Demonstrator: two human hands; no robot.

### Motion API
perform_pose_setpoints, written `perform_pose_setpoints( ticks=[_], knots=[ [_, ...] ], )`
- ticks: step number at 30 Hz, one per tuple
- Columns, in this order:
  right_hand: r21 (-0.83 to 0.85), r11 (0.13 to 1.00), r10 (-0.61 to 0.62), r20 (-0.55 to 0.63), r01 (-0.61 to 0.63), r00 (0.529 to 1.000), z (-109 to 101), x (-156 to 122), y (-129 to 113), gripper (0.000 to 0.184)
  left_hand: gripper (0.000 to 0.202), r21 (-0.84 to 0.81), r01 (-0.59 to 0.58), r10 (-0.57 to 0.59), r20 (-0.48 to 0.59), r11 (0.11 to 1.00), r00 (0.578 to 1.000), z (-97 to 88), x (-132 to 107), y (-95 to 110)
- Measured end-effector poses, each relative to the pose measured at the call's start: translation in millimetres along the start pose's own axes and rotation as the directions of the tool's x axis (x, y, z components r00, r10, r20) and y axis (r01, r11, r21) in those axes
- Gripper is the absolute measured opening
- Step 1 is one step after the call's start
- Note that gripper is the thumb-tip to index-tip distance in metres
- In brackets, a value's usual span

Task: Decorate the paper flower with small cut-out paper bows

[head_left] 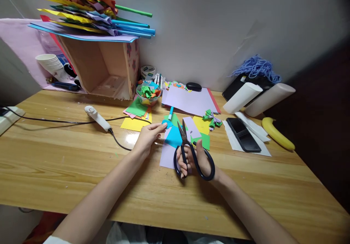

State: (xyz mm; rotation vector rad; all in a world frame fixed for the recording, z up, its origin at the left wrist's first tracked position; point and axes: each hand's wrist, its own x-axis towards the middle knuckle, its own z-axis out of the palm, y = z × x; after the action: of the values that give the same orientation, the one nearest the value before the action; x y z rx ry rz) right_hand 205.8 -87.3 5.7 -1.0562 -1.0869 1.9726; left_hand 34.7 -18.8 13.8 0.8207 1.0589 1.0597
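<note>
Between its thumb and fingers, my left hand (150, 136) pinches a small blue paper piece (167, 124). My right hand (197, 157) has its fingers through the black handles of a pair of scissors (184, 137); the blades point up and away and stand slightly apart. The blades are beside the blue piece, to its right. Beneath the scissors lie a blue sheet (173, 137), a purple sheet (167, 156) and green paper (203, 142). A turquoise-capped glue stick or marker (171, 113) lies just beyond the blue piece.
Behind my hands is a bowl of paper scraps (148, 94). A corded white tool (97, 118) lies left. On the right are a phone (243, 134), a banana (278, 134) and paper rolls (242, 97). An open box (98, 65) bears stacked coloured paper (82, 10).
</note>
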Motion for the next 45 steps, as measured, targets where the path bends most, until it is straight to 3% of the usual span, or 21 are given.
perform_pose_setpoints(
  ticks=[7, 13, 17, 26, 32, 45],
  knots=[
    [-0.115, 0.992, -0.055, 0.028, 0.058, 0.998, 14, -1, 11, 0.076, 0.026, -0.138, 0.034, -0.032, 0.017, 0.990, 0.999, 9.2, -9, 6],
    [-0.202, 0.971, -0.134, -0.030, 0.125, 0.990, 23, -1, 11, 0.072, 0.024, -0.174, 0.085, -0.083, 0.014, 0.981, 0.996, 16.5, -18, 4],
    [-0.223, 0.964, -0.163, -0.059, 0.146, 0.985, 23, -1, 12, 0.074, 0.025, -0.210, 0.056, -0.060, -0.011, 0.976, 0.998, 18.1, -19, 5],
    [-0.332, 0.932, -0.175, -0.052, 0.148, 0.983, 18, -2, 5, 0.071, 0.023, -0.150, 0.079, -0.074, 0.042, 0.985, 0.996, 20.8, -21, 4],
    [-0.425, 0.886, -0.191, 0.030, 0.185, 0.981, 10, -5, 3, 0.073, 0.024, -0.120, 0.081, -0.076, 0.051, 0.989, 0.996, 19.8, -20, 6],
    [-0.404, 0.903, -0.154, 0.014, 0.146, 0.988, 10, -6, 4, 0.074, 0.026, -0.071, 0.096, -0.091, 0.083, 0.993, 0.992, 17.4, -16, 3]
  ],
)
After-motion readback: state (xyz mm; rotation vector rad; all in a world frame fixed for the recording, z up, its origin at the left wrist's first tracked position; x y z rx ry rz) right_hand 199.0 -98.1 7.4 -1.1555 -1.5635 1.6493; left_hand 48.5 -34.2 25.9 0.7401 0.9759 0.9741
